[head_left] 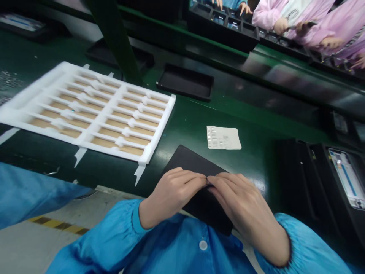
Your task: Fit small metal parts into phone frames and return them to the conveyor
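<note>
My left hand (178, 190) and my right hand (242, 198) meet fingertip to fingertip above a flat black pad or tray (185, 160) at the table's front edge. Both are closed in a pinch on something small and dark (209, 182); the fingers cover most of it, so its kind does not show. The black piece lies at a slant beneath both hands. Just beyond my right hand, a whitish card with rows of small strips (228, 139) lies flat on the green table.
A white foam rack (122, 99) with slots is taped down on the left. Shallow black trays (185, 82) lie behind. Black trays holding phone frames (346, 175) stand at right. A blue sleeve (34, 194) is close on my left; people in pink work across the line.
</note>
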The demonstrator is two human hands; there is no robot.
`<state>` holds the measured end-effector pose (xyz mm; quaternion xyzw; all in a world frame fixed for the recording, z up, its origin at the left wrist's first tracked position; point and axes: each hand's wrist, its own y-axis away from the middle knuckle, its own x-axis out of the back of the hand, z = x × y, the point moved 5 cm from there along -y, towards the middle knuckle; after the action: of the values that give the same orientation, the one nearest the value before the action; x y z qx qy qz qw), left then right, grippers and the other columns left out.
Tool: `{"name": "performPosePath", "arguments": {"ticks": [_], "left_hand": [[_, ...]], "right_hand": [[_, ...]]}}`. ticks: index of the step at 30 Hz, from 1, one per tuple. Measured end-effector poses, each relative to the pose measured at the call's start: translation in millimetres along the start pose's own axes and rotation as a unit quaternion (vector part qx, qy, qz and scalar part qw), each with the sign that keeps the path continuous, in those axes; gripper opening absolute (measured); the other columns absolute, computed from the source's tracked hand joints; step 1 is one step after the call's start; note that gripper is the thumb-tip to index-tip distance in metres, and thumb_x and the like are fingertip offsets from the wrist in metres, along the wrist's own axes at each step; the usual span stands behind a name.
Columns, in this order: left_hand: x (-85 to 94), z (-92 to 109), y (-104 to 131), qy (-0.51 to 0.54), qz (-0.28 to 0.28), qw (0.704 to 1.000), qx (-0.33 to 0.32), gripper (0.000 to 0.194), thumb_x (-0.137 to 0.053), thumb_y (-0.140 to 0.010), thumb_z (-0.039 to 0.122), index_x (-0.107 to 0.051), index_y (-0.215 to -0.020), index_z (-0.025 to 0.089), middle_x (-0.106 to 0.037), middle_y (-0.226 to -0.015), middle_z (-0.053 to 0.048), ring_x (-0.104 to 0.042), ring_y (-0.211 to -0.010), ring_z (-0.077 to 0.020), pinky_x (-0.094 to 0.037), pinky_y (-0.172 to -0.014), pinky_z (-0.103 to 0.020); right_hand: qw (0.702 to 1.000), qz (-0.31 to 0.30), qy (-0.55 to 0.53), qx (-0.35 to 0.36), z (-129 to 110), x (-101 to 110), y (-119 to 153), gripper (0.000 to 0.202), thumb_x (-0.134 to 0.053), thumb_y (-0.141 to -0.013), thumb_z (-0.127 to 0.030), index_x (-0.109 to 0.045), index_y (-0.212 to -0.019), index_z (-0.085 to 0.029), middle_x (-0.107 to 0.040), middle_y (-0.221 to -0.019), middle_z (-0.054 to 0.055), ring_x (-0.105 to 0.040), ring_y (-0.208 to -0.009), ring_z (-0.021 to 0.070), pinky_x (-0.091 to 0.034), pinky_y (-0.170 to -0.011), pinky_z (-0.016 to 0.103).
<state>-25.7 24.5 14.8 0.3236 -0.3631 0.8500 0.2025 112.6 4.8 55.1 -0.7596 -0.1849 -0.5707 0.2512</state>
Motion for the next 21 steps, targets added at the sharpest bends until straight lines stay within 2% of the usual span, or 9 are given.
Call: {"name": "performPosePath", "arguments": {"ticks": [3, 6, 11, 14, 16, 18, 20, 21], "left_hand": [[0.3, 0, 1, -0.005, 0.003, 1.000, 0.000, 0.012, -0.050, -0.098, 0.012, -0.061, -0.103, 0.015, -0.074, -0.104, -0.002, -0.071, -0.090, -0.0140, -0.045, -0.071, -0.026], [1.8, 1, 1, -0.015, 0.004, 1.000, -0.002, 0.014, -0.048, -0.099, 0.012, -0.061, -0.101, 0.015, -0.074, -0.104, -0.002, -0.071, -0.090, -0.0141, -0.044, -0.071, -0.027], [1.8, 2, 0, -0.021, 0.002, 1.000, -0.013, 0.012, -0.049, -0.099, 0.013, -0.061, -0.100, 0.015, -0.074, -0.104, -0.003, -0.070, -0.092, -0.0151, -0.046, -0.074, -0.027], [-3.8, 4, -1, -0.041, -0.028, 0.999, -0.014, 0.017, -0.049, -0.098, 0.012, -0.060, -0.112, 0.013, -0.073, -0.104, -0.006, -0.069, -0.092, -0.0176, -0.048, -0.077, -0.030], [-5.3, 5, -1, -0.055, -0.060, 0.997, -0.010, 0.025, -0.046, -0.098, 0.010, -0.058, -0.119, 0.012, -0.072, -0.104, -0.007, -0.068, -0.091, -0.0190, -0.049, -0.077, -0.032], [1.3, 6, 0, -0.051, -0.092, 0.994, -0.002, 0.026, -0.045, -0.097, 0.008, -0.060, -0.118, 0.013, -0.072, -0.103, -0.007, -0.067, -0.091, -0.0196, -0.049, -0.078, -0.033], [21.3, 5, 4, -0.036, -0.112, 0.993, 0.008, 0.025, -0.046, -0.096, 0.008, -0.063, -0.113, 0.015, -0.072, -0.103, -0.006, -0.065, -0.092, -0.0195, -0.050, -0.081, -0.033], [36.8, 3, 7, -0.028, -0.116, 0.993, 0.017, 0.024, -0.047, -0.096, 0.008, -0.063, -0.112, 0.016, -0.072, -0.103, -0.006, -0.065, -0.094, -0.0192, -0.050, -0.083, -0.033]], "right_hand": [[0.999, 0.036, -0.025, -0.028, 3, -8, 14, 0.031, -0.054, -0.098, -0.017, -0.055, -0.127, -0.008, -0.066, -0.118, 0.012, -0.060, -0.107, 0.0233, -0.047, -0.088, 0.036], [0.995, 0.089, -0.016, -0.035, 5, -14, 30, 0.037, -0.060, -0.095, -0.014, -0.054, -0.131, -0.010, -0.061, -0.131, 0.013, -0.056, -0.119, 0.0245, -0.045, -0.096, 0.039], [0.993, 0.104, 0.048, 0.014, 2, -28, 44, 0.043, -0.061, -0.092, -0.006, -0.053, -0.134, -0.010, -0.059, -0.135, 0.012, -0.050, -0.129, 0.0283, -0.039, -0.104, 0.045], [0.988, 0.153, 0.005, -0.004, 8, -25, 46, 0.041, -0.063, -0.091, -0.009, -0.055, -0.131, -0.011, -0.060, -0.133, 0.013, -0.052, -0.126, 0.0282, -0.039, -0.105, 0.047], [0.975, 0.203, -0.069, -0.054, 16, -17, 47, 0.036, -0.064, -0.092, -0.015, -0.057, -0.127, -0.013, -0.061, -0.132, 0.014, -0.055, -0.123, 0.0284, -0.043, -0.102, 0.048], [0.955, 0.241, -0.122, -0.122, 25, -9, 51, 0.030, -0.063, -0.093, -0.021, -0.060, -0.123, -0.016, -0.060, -0.132, 0.012, -0.058, -0.118, 0.0288, -0.048, -0.093, 0.045], [0.935, 0.265, -0.138, -0.190, 38, -4, 60, 0.025, -0.062, -0.093, -0.026, -0.064, -0.118, -0.020, -0.061, -0.131, 0.008, -0.063, -0.106, 0.0267, -0.051, -0.074, 0.037], [0.927, 0.273, -0.140, -0.217, 47, -3, 65, 0.024, -0.062, -0.093, -0.028, -0.065, -0.116, -0.021, -0.061, -0.131, 0.007, -0.064, -0.097, 0.0249, -0.048, -0.063, 0.035]]}}
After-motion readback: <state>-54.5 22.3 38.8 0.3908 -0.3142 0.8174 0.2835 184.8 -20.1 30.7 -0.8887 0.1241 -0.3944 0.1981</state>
